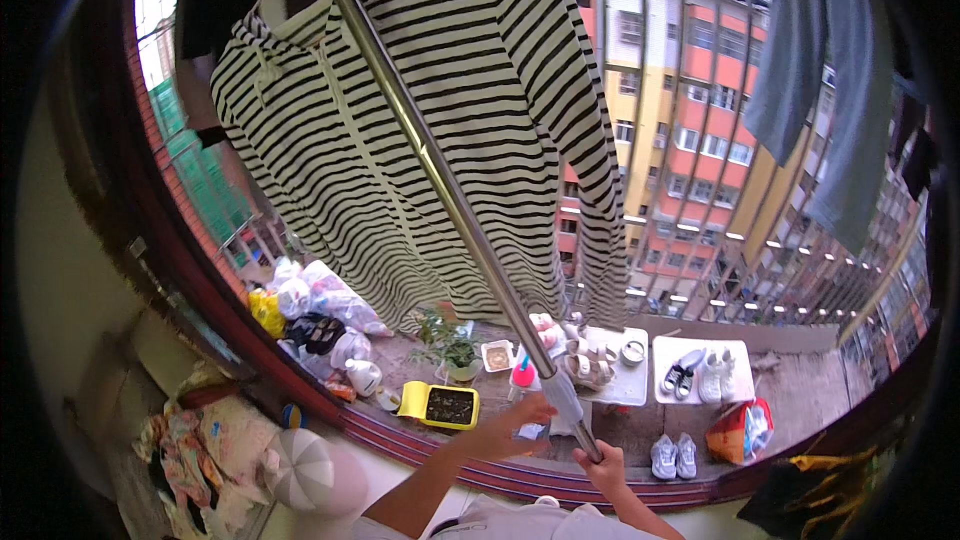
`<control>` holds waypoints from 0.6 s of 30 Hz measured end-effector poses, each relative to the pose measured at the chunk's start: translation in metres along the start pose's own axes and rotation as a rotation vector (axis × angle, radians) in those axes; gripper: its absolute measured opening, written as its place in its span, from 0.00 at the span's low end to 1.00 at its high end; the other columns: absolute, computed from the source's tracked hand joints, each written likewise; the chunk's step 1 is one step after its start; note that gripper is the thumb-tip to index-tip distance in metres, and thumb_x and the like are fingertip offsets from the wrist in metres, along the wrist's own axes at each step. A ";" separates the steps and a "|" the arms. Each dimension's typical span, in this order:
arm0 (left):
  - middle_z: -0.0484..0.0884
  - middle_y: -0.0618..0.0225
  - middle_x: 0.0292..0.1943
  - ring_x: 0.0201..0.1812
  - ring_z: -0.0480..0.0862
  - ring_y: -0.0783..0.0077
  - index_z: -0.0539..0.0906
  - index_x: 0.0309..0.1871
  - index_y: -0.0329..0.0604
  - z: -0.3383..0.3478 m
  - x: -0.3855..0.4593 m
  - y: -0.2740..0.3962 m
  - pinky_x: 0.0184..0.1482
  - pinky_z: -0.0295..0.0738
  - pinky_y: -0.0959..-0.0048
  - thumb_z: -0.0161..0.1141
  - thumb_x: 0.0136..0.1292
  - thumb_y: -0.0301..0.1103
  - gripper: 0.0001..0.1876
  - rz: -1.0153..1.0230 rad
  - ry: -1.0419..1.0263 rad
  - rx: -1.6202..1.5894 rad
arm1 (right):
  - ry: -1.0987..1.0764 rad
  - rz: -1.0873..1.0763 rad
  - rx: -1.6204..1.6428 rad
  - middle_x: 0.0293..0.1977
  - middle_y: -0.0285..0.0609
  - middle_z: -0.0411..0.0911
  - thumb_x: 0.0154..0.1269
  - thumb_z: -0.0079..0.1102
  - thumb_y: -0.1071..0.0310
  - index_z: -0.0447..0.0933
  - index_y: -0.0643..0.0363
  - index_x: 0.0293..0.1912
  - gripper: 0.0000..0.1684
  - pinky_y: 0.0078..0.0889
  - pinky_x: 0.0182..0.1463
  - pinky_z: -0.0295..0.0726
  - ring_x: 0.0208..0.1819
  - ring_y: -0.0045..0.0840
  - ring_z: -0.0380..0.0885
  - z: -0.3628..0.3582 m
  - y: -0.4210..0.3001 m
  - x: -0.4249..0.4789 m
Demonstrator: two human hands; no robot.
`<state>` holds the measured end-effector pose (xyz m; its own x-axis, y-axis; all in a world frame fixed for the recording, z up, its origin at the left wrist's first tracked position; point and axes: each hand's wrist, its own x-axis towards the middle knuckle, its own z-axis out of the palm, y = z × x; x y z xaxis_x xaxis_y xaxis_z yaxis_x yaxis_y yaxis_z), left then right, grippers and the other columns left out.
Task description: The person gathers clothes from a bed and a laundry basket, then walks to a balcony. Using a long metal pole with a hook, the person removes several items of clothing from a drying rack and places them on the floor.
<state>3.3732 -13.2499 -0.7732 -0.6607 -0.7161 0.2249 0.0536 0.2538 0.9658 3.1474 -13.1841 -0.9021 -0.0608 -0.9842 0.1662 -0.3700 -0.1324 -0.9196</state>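
A long metal telescopic pole (442,180) slants from the upper left down to the lower middle of the view. My right hand (602,463) grips its lower end. Beside the pole's pale plastic collar is my left hand (517,427), its fingers spread; whether they touch the collar is hard to tell. Beyond the pole hangs a long black-and-white striped garment (465,90) with long sleeves. The pole's top passes in front of the garment and leaves the frame, so its tip is hidden.
A door track (525,478) crosses below the balcony. Shoes stand on a white board (701,399) and on the floor (810,397). A yellow planter (452,406), a potted plant (459,352) and plastic bags (330,300) are at the left. Blue-grey trousers (855,112) hang near the window bars.
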 end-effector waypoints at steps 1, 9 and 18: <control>0.66 0.59 0.54 0.55 0.69 0.67 0.57 0.58 0.38 0.017 -0.012 -0.004 0.57 0.64 0.68 0.60 0.57 0.29 0.29 0.075 0.088 -0.040 | -0.034 -0.026 0.002 0.10 0.32 0.53 0.52 0.64 0.63 0.64 0.61 0.17 0.20 0.24 0.17 0.55 0.16 0.14 0.52 0.009 -0.002 0.004; 0.73 0.65 0.36 0.43 0.76 0.73 0.59 0.49 0.43 0.042 -0.068 -0.011 0.46 0.73 0.72 0.57 0.57 0.20 0.21 0.020 0.726 -0.184 | -0.416 -0.171 0.063 0.11 0.39 0.60 0.48 0.63 0.67 0.70 0.62 0.23 0.12 0.25 0.18 0.63 0.13 0.19 0.59 0.068 -0.032 0.002; 0.73 0.61 0.36 0.39 0.78 0.68 0.56 0.51 0.44 0.001 -0.160 0.034 0.46 0.74 0.68 0.56 0.56 0.17 0.25 0.265 1.103 -0.137 | -0.862 -0.115 -0.296 0.19 0.45 0.74 0.48 0.63 0.58 0.75 0.54 0.36 0.15 0.34 0.30 0.73 0.24 0.37 0.76 0.075 0.012 0.004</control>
<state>3.4799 -13.1255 -0.7765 0.3974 -0.8486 0.3491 0.2196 0.4573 0.8617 3.2119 -13.1980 -0.9394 0.6598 -0.7292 -0.1815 -0.5603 -0.3164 -0.7655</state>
